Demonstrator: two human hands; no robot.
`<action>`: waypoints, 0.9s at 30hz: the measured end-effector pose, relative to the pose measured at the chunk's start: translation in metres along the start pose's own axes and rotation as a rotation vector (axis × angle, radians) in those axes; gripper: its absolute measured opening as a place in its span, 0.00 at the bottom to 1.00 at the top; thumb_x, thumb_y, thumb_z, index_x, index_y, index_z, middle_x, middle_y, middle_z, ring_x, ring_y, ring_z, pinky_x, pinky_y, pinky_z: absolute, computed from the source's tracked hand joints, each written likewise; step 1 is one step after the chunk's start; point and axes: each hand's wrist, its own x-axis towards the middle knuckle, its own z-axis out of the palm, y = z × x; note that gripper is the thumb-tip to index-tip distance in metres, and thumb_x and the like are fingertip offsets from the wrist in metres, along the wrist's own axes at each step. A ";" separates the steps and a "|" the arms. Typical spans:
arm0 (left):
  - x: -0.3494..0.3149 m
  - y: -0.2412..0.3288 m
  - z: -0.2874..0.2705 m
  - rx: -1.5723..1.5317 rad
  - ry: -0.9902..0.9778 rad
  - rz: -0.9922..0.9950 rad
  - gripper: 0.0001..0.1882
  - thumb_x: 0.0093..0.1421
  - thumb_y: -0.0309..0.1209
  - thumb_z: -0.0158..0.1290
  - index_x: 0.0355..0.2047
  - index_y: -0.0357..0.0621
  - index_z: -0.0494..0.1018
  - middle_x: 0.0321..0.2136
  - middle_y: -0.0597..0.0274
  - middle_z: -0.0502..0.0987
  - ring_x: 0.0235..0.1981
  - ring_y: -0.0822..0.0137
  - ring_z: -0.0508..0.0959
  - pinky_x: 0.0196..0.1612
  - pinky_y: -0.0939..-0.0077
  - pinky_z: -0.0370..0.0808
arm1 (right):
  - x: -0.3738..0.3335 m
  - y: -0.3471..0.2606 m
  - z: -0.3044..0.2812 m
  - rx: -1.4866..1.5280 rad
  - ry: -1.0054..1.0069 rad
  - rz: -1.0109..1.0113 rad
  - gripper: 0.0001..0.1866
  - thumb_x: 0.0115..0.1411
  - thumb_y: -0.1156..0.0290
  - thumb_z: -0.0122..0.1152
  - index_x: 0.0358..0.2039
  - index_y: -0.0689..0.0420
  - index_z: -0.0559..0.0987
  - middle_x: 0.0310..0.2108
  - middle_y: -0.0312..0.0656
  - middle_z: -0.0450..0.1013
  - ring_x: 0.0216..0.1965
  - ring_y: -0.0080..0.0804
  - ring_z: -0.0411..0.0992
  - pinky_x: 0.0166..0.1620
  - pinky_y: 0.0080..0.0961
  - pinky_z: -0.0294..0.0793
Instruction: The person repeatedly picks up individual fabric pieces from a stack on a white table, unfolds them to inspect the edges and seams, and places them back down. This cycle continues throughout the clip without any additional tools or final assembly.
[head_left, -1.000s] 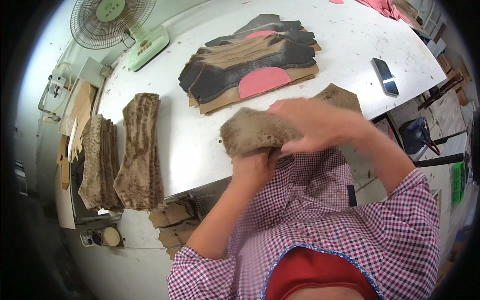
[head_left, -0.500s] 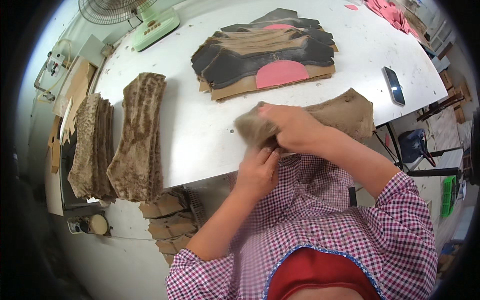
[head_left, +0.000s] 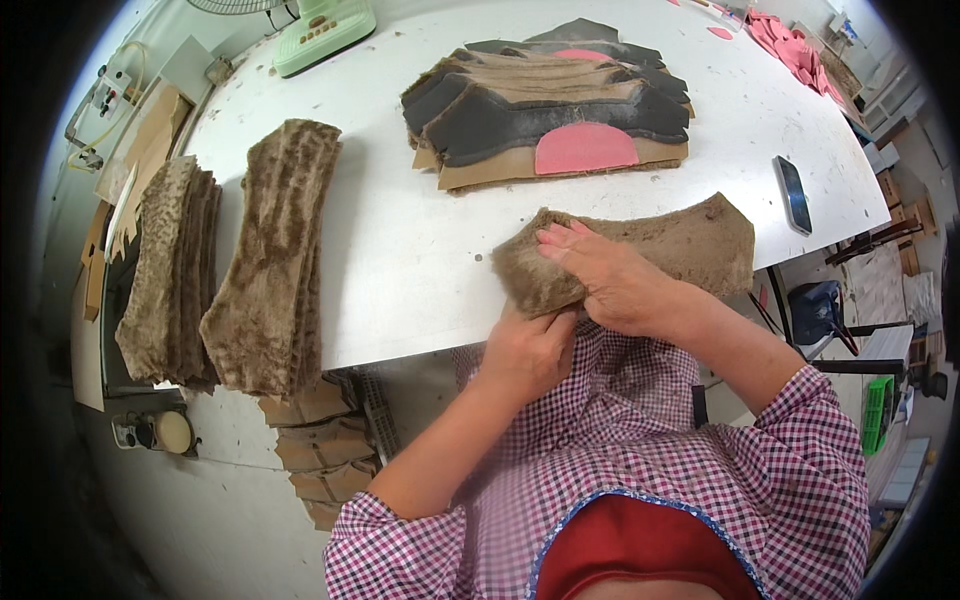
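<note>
A brown plush fabric piece [head_left: 690, 245] with angled ends lies at the table's near edge, pile side up. My right hand [head_left: 622, 282] rests on top of it with the fingers stretched out flat. Below its left end, my left hand [head_left: 530, 352] grips the near edge; its fingertips are partly hidden beneath the cloth. Farther back sits a pile of dark grey and brown cut pieces [head_left: 560, 120], with a pink half-round patch [head_left: 588, 150] at the front. To the left stand two stacks of similar plush pieces, a nearer stack [head_left: 275, 260] and an outer stack [head_left: 165, 275].
The white table [head_left: 400, 270] ends just before my body. On its right lies a phone [head_left: 792, 195], and pink cloth pieces [head_left: 790, 50] are heaped at the far right. A green fan base [head_left: 325, 35] stands at the back left. Brown bundles [head_left: 325, 440] sit below the table.
The left end of the plush piece, lifted and blurred before, now lies flatter. My right hand has gone from gripping it to lying spread on it. The view has shifted slightly.
</note>
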 end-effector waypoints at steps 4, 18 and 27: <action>-0.008 0.000 -0.001 -0.015 -0.055 -0.032 0.12 0.46 0.17 0.52 0.33 0.36 0.77 0.33 0.50 0.78 0.31 0.49 0.79 0.34 0.65 0.79 | 0.000 -0.005 0.007 -0.051 0.017 0.002 0.25 0.51 0.84 0.48 0.53 0.70 0.69 0.59 0.60 0.64 0.64 0.54 0.58 0.69 0.46 0.49; 0.081 -0.033 0.017 -0.620 -0.184 -0.643 0.17 0.70 0.34 0.42 0.51 0.38 0.73 0.47 0.59 0.76 0.49 0.69 0.73 0.54 0.77 0.67 | -0.030 -0.007 -0.001 -0.287 -0.048 -0.017 0.34 0.46 0.76 0.58 0.57 0.69 0.67 0.60 0.56 0.62 0.64 0.50 0.57 0.68 0.48 0.48; 0.077 -0.013 0.022 -0.035 -0.449 -0.157 0.20 0.67 0.36 0.46 0.59 0.47 0.67 0.60 0.56 0.67 0.67 0.55 0.58 0.68 0.60 0.54 | -0.168 0.052 -0.085 -0.262 0.600 0.607 0.30 0.45 0.84 0.56 0.54 0.64 0.71 0.55 0.52 0.68 0.54 0.44 0.69 0.57 0.35 0.68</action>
